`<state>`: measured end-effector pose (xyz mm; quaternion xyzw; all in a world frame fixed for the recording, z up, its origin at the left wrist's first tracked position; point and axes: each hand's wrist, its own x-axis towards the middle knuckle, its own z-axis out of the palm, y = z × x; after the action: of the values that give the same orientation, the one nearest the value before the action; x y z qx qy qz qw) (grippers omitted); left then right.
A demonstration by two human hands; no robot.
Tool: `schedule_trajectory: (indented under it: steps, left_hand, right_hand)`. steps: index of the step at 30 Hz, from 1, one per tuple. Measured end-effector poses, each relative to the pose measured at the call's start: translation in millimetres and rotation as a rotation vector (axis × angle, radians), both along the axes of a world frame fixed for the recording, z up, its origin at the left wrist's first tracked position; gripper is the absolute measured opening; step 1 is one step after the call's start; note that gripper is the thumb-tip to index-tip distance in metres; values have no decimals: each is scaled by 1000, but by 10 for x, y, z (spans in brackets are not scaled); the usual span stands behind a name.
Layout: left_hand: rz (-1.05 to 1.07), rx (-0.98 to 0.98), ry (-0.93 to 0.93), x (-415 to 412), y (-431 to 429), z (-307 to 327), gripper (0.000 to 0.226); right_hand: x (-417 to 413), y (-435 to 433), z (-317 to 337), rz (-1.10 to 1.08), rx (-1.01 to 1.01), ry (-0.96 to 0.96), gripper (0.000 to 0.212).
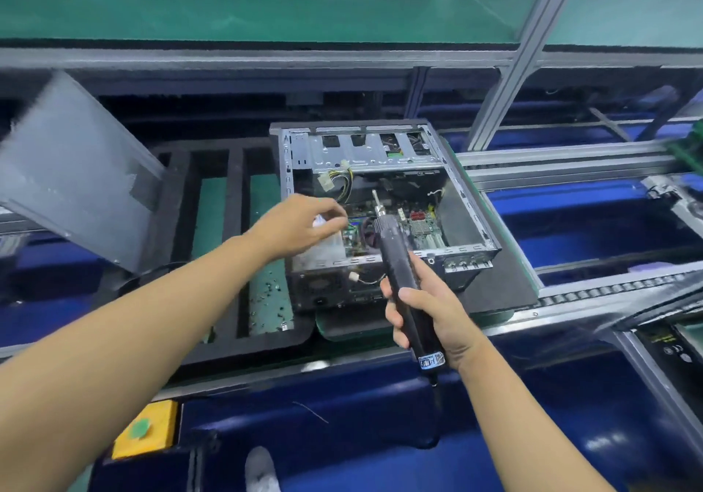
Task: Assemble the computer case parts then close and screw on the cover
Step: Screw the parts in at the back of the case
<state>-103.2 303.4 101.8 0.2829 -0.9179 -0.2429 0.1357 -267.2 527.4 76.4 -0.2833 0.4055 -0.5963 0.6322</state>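
An open computer case (pixel 469 202) lies on its side on a black mat, its green motherboard (pixel 422 225), cables and drive cage exposed. The grey side cover (pixel 72 168) leans upright at the left, apart from the case. My right hand (pixel 430 313) grips a black electric screwdriver (pixel 403 282) whose bit points up and away over the motherboard. My left hand (pixel 300 225) reaches over the case's left edge above the power supply, fingers curled close together. Whether it pinches something small is unclear.
A black foam tray (pixel 178 255) with green slots sits left of the case, and loose screws (pixel 272 293) lie in its right slot. Aluminium rails and a slanted post (pixel 513 73) frame the conveyor. A yellow box with a green button (pixel 146 430) is at the lower left.
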Motion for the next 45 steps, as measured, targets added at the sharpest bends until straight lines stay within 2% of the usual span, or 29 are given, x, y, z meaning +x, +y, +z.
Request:
schedule_trajectory:
  steps: [3, 5, 9, 11, 14, 17, 23, 29, 34, 36, 38, 39, 42, 43, 45]
  left_hand:
    - [310, 38, 167, 516, -368, 26, 50]
    - [401, 106, 119, 838, -573, -25, 59]
    - [388, 188, -64, 1249, -833, -282, 62]
    - [360, 178, -170, 1324, -892, -462, 55]
    - [271, 119, -338, 1302, -949, -695, 34]
    - [130, 106, -436, 1214, -1033, -848, 18]
    - [-234, -70, -685, 953, -1030, -1107, 29]
    - [-492, -52, -931, 706, -873, -1358, 21]
    - [-518, 179, -1038, 610, -798, -1554, 24]
    - [-544, 201, -1083, 611, -742, -1645, 20]
    - [-545, 162, -1109, 622, -649, -1756, 16]
    - [-525, 129, -1124, 627, -595, -1813, 21]
    - [-465, 30, -1182, 638, -466, -1970, 52]
    - [-453, 9, -1193, 640, -434, -2004, 54]
    - [-425, -46, -1184, 648, -375, -2068, 40]
  right_hand:
    - [246, -384, 73, 43, 0, 2, 77]
    - [419, -637, 118, 70, 1, 18, 71]
    - [714, -1070, 173, 107, -7, 82, 46]
    - [808, -1242, 186, 103, 7, 117, 38]
    - [881, -1442, 192, 83, 17, 152, 34]
    - [887, -1574, 204, 69, 28, 210, 31]
    - [790, -1736, 196, 85, 133, 373, 46]
    - [699, -1888, 135, 149, 97, 383, 49]
    - [647, -1978, 53, 187, 61, 299, 46]
    - [618, -1988, 17, 208, 51, 277, 45]
    - [590, -2002, -12, 220, 49, 257, 50]
    - [580, -2005, -23, 225, 46, 240, 53]
    - [565, -2002, -46, 242, 28, 205, 54]
    - [559, -2002, -53, 243, 25, 197, 54]
    - [549, -2007, -64, 244, 22, 189, 54]
